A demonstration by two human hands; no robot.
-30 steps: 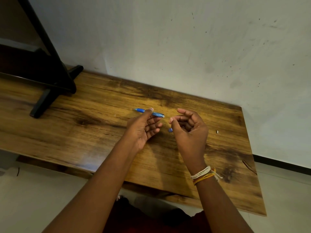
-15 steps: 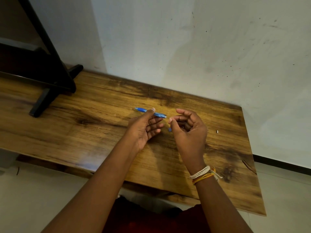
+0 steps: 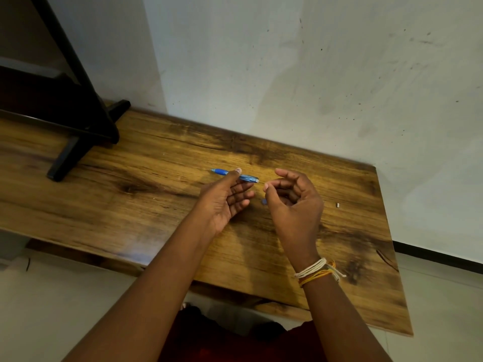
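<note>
Left grip (image 3: 224, 202) pinching the blue pen (image 3: 248, 178) — centre of frame, above the table (image 3: 130, 205).
Likely light, stiff, slick plastic — best held mid-barrel; right grip (image 3: 292, 202) curled, whether round anything I cannot tell.

Two bare forearms show from the lower edge of the view up to the left hand (image 3: 222, 202) and the right hand (image 3: 295, 205), both with short, pale, unpainted fingernails. Around the right wrist sits a stack of thread bands (image 3: 315, 269): several turns of thick cream-white cord nearest the hand, then thinner strands of yellow and orange below them, with a short knotted cream tail sticking out to one side. Between the arms, at the very bottom, is a dark red garment (image 3: 235, 343), deep in shadow, its cut too dim to make out
</note>
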